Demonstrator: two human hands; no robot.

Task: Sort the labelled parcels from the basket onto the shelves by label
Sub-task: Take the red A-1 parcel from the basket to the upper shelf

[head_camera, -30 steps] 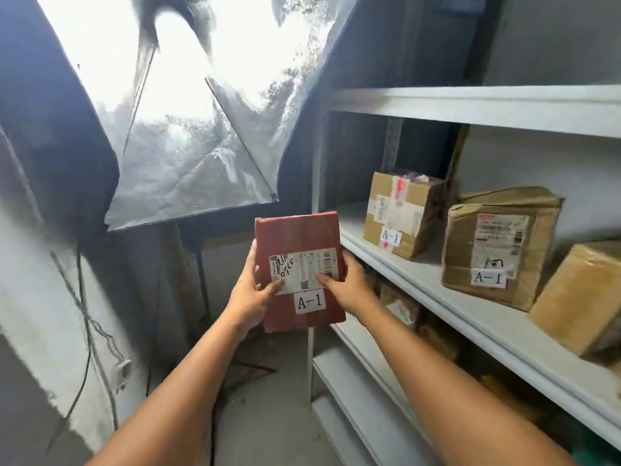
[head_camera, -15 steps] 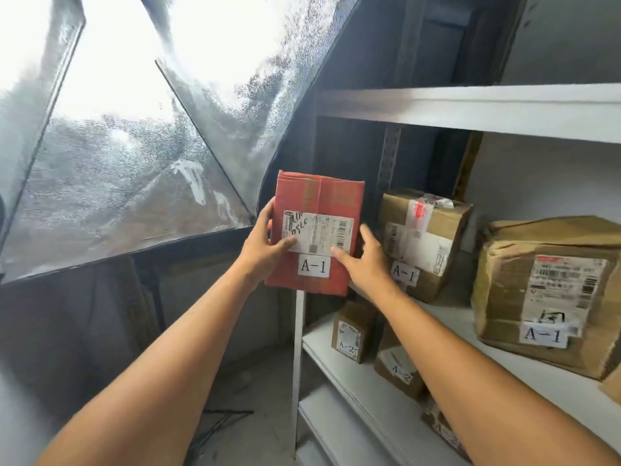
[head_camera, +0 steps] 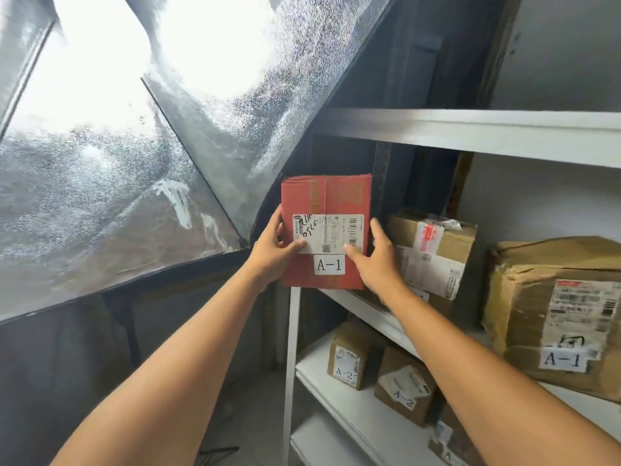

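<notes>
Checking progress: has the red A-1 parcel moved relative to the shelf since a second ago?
Yes. The red parcel has risen and shifted right toward the taped brown box; its bottom edge now reaches the shelf end.

A glaring, seemingly silver-lined softbox (head_camera: pixel 111 183) hangs left of a pale wall (head_camera: pixel 557 62).

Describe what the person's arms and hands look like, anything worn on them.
Both are bare. The left hand and right hand carry no gloves, and no rings show on the visible fingers. The left forearm and right forearm have no sleeves, watch, bracelet or markings up to the frame's lower edge.
</notes>
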